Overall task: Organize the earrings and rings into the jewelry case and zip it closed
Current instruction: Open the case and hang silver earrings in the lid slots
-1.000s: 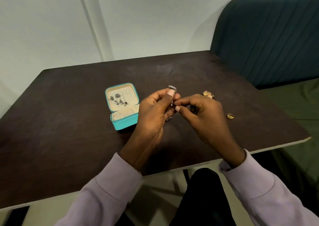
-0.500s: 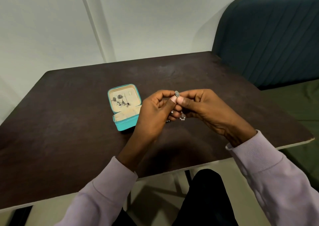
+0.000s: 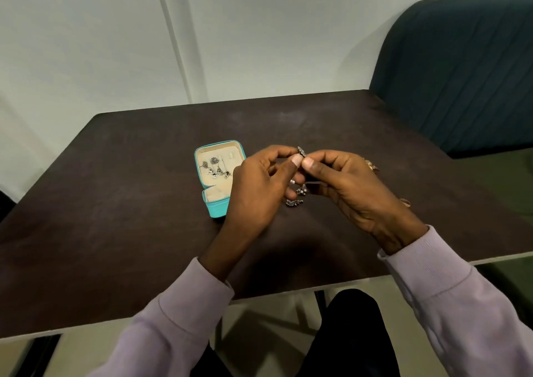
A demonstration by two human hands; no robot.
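Note:
A small turquoise jewelry case (image 3: pixel 215 209) lies open on the dark table, its cream lid panel carrying several silver earrings (image 3: pixel 215 169). Just right of the case, above the table, my left hand (image 3: pixel 256 186) and my right hand (image 3: pixel 349 186) meet. Both pinch one silver drop earring (image 3: pixel 301 151) between thumb and forefinger; its beaded drop (image 3: pixel 301 190) hangs below the fingers. Another silver earring (image 3: pixel 294 202) lies on the table under my hands. A gold ring (image 3: pixel 371 165) peeks out behind my right hand, and a second gold piece (image 3: pixel 405 202) shows at my right wrist.
The dark table (image 3: pixel 115 203) ends at a pale front edge near my lap. A dark teal padded seat back (image 3: pixel 461 68) stands at the right, with a green cushion (image 3: pixel 504 180) below it. A white wall runs behind.
My right hand closed in on my left, and both thumbs now pinch the earring's top together. The view shifted slightly; my right hand now covers most of the gold rings.

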